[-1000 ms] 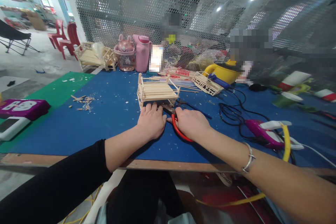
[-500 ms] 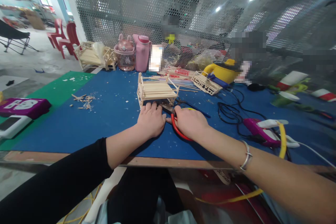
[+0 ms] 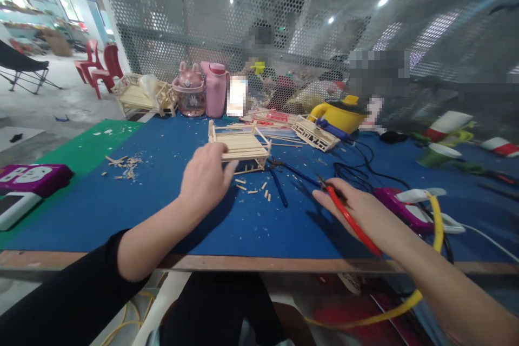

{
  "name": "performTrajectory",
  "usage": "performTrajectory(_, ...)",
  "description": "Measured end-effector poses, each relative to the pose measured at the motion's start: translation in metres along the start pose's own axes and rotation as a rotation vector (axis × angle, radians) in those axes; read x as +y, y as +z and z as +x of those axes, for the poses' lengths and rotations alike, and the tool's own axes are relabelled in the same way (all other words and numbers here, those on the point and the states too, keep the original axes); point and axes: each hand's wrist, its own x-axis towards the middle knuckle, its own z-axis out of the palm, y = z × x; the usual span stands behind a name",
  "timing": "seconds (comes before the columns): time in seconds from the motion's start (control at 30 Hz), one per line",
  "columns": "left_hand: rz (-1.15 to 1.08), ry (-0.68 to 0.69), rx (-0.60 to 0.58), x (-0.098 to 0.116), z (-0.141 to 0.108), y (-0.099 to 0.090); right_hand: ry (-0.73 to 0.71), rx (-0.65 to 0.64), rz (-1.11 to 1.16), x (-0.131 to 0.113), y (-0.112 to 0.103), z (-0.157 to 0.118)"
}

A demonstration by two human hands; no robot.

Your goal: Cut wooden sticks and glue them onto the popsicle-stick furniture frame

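Note:
A small wooden model bed [image 3: 243, 144] made of sticks stands on the blue table mat. My left hand [image 3: 206, 175] grips its near left corner, fingers over the top and thumb at the front. To the right, my right hand [image 3: 352, 203] is wrapped round red-handled pliers [image 3: 352, 219], raised over the mat and apart from the model. Blue-handled pliers [image 3: 279, 186] lie spread on the mat between my hands, close to the model. Short cut stick pieces [image 3: 252, 192] are scattered in front of the model.
Stick scraps [image 3: 127, 166] lie at the left. Behind stand another wooden model [image 3: 141, 94], a pink bottle [image 3: 216, 89] and a small stick frame [image 3: 315, 132]. A yellow pot [image 3: 338, 116], black cables and a purple glue-gun-like tool [image 3: 399, 208] are at the right.
My right hand has moved right with the red pliers, away from the model. My left hand has shifted left and up onto the model's corner. The cut pieces and blue pliers are now uncovered.

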Motion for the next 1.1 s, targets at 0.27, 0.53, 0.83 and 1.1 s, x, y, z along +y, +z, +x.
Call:
performTrajectory(0.27,-0.041,-0.286,-0.2,-0.029,0.017,0.012,0.065,-0.046,-0.151,0.037,0.012,0.082)
performTrajectory(0.53,-0.029,-0.093,0.032,-0.011,0.066,-0.022,-0.326,-0.06,0.48,-0.011,-0.013,0.087)
performTrajectory(0.83,0.055,0.283,-0.017,0.048,0.128,-0.041,-0.285,0.004,1.012,-0.037,0.038,0.096)
performTrajectory(1.1,0.217,0.708,-0.225,0.117,0.173,-0.04,-0.276,-0.102,1.485,-0.043,0.035,0.09)
